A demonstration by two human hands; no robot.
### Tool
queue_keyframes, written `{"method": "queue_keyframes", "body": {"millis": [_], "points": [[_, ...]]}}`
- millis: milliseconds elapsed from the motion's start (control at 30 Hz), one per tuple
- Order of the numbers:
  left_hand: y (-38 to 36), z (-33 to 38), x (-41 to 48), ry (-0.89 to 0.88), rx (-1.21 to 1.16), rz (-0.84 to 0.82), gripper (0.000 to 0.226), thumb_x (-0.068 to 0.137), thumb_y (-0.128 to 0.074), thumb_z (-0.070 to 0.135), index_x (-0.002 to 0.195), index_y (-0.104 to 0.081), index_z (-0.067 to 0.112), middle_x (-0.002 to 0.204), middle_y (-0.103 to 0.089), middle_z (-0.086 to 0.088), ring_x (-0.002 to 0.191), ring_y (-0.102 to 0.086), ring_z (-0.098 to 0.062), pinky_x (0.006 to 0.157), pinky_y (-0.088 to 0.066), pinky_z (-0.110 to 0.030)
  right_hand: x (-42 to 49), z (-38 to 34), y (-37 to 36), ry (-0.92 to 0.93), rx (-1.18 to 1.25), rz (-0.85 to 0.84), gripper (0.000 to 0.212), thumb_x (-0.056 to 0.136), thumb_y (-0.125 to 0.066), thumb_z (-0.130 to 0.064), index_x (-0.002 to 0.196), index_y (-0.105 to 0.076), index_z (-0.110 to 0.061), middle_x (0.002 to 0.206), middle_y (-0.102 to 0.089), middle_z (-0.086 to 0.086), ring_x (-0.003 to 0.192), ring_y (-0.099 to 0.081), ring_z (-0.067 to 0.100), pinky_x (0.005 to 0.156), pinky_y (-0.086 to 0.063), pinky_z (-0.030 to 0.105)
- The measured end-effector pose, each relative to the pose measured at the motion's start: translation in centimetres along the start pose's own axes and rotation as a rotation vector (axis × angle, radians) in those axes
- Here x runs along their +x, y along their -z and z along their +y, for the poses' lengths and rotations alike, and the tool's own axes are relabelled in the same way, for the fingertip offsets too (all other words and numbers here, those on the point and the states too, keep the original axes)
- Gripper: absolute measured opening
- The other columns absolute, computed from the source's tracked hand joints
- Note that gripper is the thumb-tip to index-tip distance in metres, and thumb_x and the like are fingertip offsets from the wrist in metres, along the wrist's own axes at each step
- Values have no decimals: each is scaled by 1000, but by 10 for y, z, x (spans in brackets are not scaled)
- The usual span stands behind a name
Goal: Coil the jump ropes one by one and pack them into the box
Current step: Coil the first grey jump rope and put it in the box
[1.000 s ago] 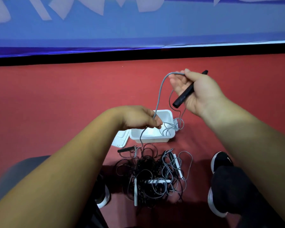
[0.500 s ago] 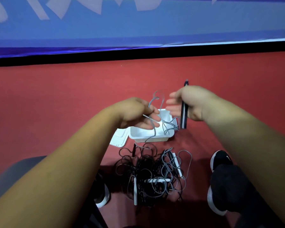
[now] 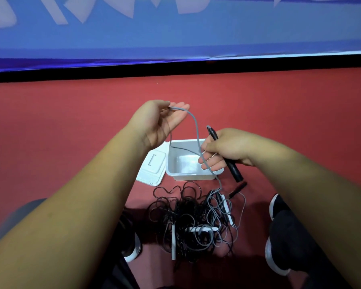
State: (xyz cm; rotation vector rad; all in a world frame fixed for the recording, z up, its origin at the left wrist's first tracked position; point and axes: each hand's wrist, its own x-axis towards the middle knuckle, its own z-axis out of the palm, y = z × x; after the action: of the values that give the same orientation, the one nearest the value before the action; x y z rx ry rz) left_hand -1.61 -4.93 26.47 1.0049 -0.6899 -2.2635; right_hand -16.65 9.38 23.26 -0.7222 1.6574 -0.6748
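On the red floor we see the tangled rope pile just beside the white box. Above them, our left hand pinches a grey rope, and our right hand grips its black handle.

box behind rope pile, lid touching box's left side, shoes either side of pile

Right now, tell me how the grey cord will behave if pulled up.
Likely floppy: the grey cord sags between the left hand and right hand. It may snag, since its lower part runs into the tangled pile.
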Motion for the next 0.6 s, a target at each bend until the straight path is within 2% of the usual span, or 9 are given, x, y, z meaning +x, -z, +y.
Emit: {"method": "queue_keyframes", "body": {"millis": [67,133,200,233,300,367,433,500,600], "points": [[3,2,3,-8,57,28,30,102,-41,3,126,-51,-13,124,-68,-33,102,-75,-40,85,-64,-42,-3,-4,-2,38,59,32,18,112,-49,-14,108,-61,-2,95,-76,20,88,-80,37,80,-66,48],[4,0,5,19,139,54,43,100,-42,5,136,-48,-16,131,-65,-33,111,-73,-40,93,-62,-43,-4,-9,-3,74,123,65,17,112,-48,-15,111,-60,-3,81,-73,14,80,-80,35,63,-65,39],[3,-4,5,38,170,53,31,101,-44,7,125,-52,-10,134,-64,-30,112,-73,-40,96,-60,-45,-5,-14,-1,93,190,75,21,113,-49,-18,114,-62,-2,70,-72,8,74,-79,32,56,-60,33],[3,-6,6,47,195,55,20,103,-46,10,115,-53,-4,133,-65,-28,111,-73,-38,95,-61,-44,-6,-17,0,102,226,68,23,112,-50,-18,115,-65,-1,71,-72,8,74,-78,30,58,-59,33],[4,-9,7,71,287,75,15,107,-48,18,107,-52,5,128,-69,-19,107,-75,-31,87,-64,-39,-7,-21,3,134,293,41,25,110,-53,-17,117,-71,-1,79,-73,8,78,-78,28,66,-60,33],[7,-10,10,74,388,112,17,109,-47,24,112,-55,9,119,-73,-10,97,-76,-24,77,-64,-35,-9,-23,6,185,321,25,22,109,-57,-15,119,-73,-3,88,-73,9,81,-77,25,71,-61,33],[10,-12,10,67,502,130,17,110,-46,18,118,-57,9,111,-73,-8,90,-75,-22,73,-64,-32,-9,-23,7,219,322,46,23,106,-64,-16,122,-72,-2,92,-73,9,81,-76,22,74,-63,32],[10,-16,7,94,692,91,26,106,-39,1,122,-59,5,113,-74,-11,94,-76,-24,76,-63,-33,-9,-23,7,234,367,83,26,104,-68,-15,124,-70,0,89,-73,7,79,-76,19,78,-63,35],[10,-26,-3,228,1058,-100,42,102,-29,-6,122,-64,5,115,-75,-11,101,-75,-24,88,-59,-38,-12,-28,10,261,491,131,25,106,-62,-12,125,-70,2,85,-72,4,75,-76,18,69,-64,31]]}}
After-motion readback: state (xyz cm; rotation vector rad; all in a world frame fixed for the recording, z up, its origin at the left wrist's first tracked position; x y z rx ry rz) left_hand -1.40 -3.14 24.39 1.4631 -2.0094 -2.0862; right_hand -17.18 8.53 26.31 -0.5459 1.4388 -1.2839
